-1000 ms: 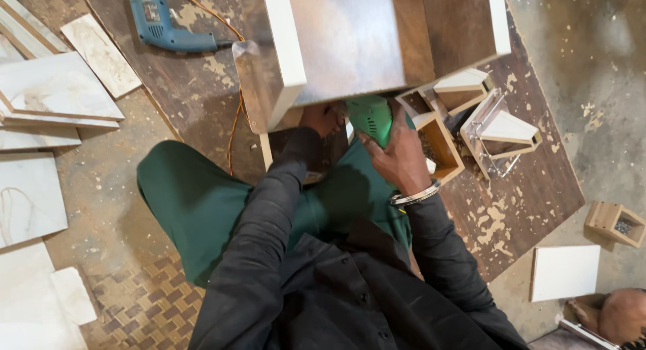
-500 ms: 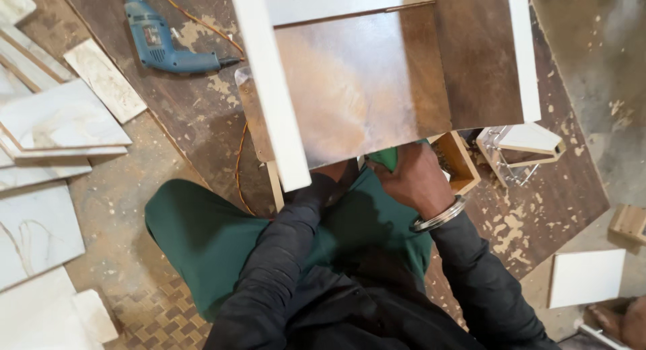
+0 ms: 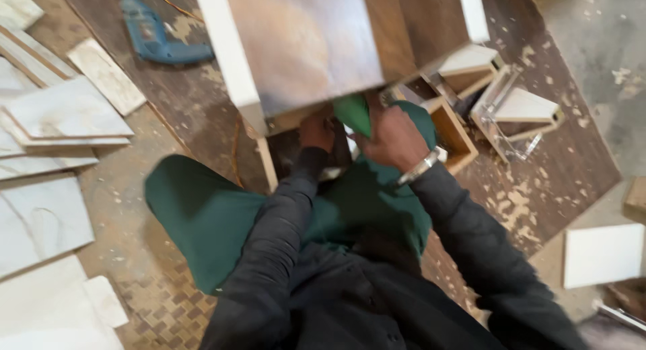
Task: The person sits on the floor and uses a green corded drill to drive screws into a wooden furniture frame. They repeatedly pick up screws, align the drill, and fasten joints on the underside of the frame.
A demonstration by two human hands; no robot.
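A wooden cabinet box [image 3: 309, 47] with a brown panel and white edge strips stands in front of me on a dark wooden board [image 3: 202, 94]. My right hand [image 3: 390, 138] is closed around a green power tool [image 3: 354, 114] whose tip points under the box's lower edge. My left hand [image 3: 316, 131] sits just left of the tool against the box's bottom edge; its fingers are partly hidden. A metal bracelet circles my right wrist. My green-clothed knees are folded beneath.
A blue electric drill [image 3: 158, 37] lies at the upper left on the board. White marble-look panels [image 3: 60, 114] are stacked at left. Small open wooden boxes [image 3: 464, 131] and a clear plastic piece [image 3: 518, 114] lie at right, and a white panel [image 3: 602, 256] at lower right.
The view has shifted so the cabinet box fills more of the top. My right hand with the green tool has moved up under the box's lower edge; my left hand stays beside it.
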